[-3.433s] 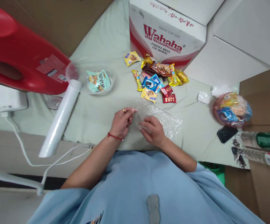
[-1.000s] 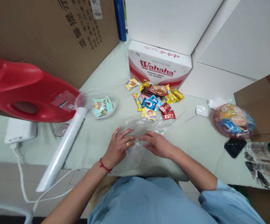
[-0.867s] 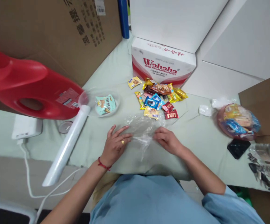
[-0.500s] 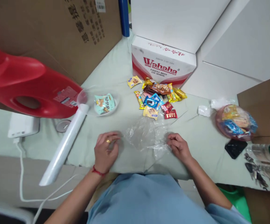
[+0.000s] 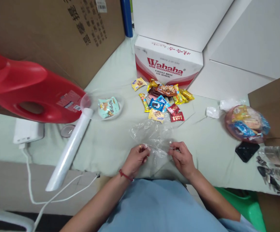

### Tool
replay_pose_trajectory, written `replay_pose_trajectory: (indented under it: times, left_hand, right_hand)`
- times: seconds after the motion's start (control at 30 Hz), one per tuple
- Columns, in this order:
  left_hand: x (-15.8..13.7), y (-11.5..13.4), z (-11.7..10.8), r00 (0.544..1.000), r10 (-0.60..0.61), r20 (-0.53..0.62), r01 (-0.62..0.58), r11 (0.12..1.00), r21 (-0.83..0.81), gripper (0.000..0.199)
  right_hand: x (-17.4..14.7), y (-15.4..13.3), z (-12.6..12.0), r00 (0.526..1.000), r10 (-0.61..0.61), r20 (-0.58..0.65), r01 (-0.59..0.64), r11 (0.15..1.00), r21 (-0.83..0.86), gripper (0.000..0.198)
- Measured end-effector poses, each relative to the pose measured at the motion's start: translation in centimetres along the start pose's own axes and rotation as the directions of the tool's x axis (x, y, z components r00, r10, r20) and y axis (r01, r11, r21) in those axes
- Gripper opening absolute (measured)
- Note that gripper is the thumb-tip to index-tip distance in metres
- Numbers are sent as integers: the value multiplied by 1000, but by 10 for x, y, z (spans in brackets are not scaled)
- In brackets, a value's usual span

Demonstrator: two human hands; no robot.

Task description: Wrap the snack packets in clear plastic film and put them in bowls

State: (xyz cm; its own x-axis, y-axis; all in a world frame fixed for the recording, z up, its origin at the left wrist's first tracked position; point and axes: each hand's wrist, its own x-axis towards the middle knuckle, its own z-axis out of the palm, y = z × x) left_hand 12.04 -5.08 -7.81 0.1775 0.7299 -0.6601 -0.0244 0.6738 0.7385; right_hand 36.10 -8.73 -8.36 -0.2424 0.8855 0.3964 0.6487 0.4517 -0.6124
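A clear plastic bag (image 5: 151, 135) lies crumpled on the pale green cloth in front of me. My left hand (image 5: 137, 158), with a red bracelet at the wrist, pinches the bag's near left edge. My right hand (image 5: 182, 158) has its fingers closed on the bag's right side. Just beyond the bag is a heap of wrapped snacks: a blue packet (image 5: 156, 104), a yellow packet (image 5: 156, 115), a brown packet (image 5: 166, 90) and red packets (image 5: 177, 116). Another yellow packet (image 5: 138, 83) sits apart at the heap's far left.
On the left are a transparent bowl (image 5: 119, 111) holding a mint-green packet (image 5: 108, 107), a plastic roll (image 5: 68, 151) and a red jug (image 5: 48, 87). A Wahaha carton (image 5: 168, 64) stands behind the snacks. To the right lie a filled bowl (image 5: 230, 130), a black object (image 5: 246, 151), keys and bottles.
My left hand has moved right, from beside the bag onto its near edge, and its fingers have closed. My right hand stays at the bag's right side. The view has shifted slightly.
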Motion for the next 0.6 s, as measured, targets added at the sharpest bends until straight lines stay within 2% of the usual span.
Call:
replay_pose_trajectory:
  times: [0.23, 0.37, 0.5, 0.57, 0.6]
  left_hand:
    - [-1, 15, -47, 991, -113, 75, 118, 990, -77, 56]
    - [1, 21, -76, 991, -122, 54, 123, 992, -9, 58]
    - [-2, 23, -94, 999, -39, -10, 40, 983, 177, 53]
    - [-7, 27, -96, 988, 85, -132, -38, 945, 324, 45]
    - [-10, 30, -94, 959, 183, -217, -80, 908, 411, 38]
  right_hand:
    - [-17, 29, -22, 980, 180, -87, -165, 973, 160, 23]
    - [-25, 45, -26, 963, 262, -59, -244, 945, 219, 21]
    - [-28, 54, -34, 970, 235, 60, -242, 952, 188, 26]
    - [-24, 53, -45, 978, 170, 122, -186, 973, 138, 29]
    - [-21, 51, -51, 980, 152, 128, -167, 980, 109, 30]
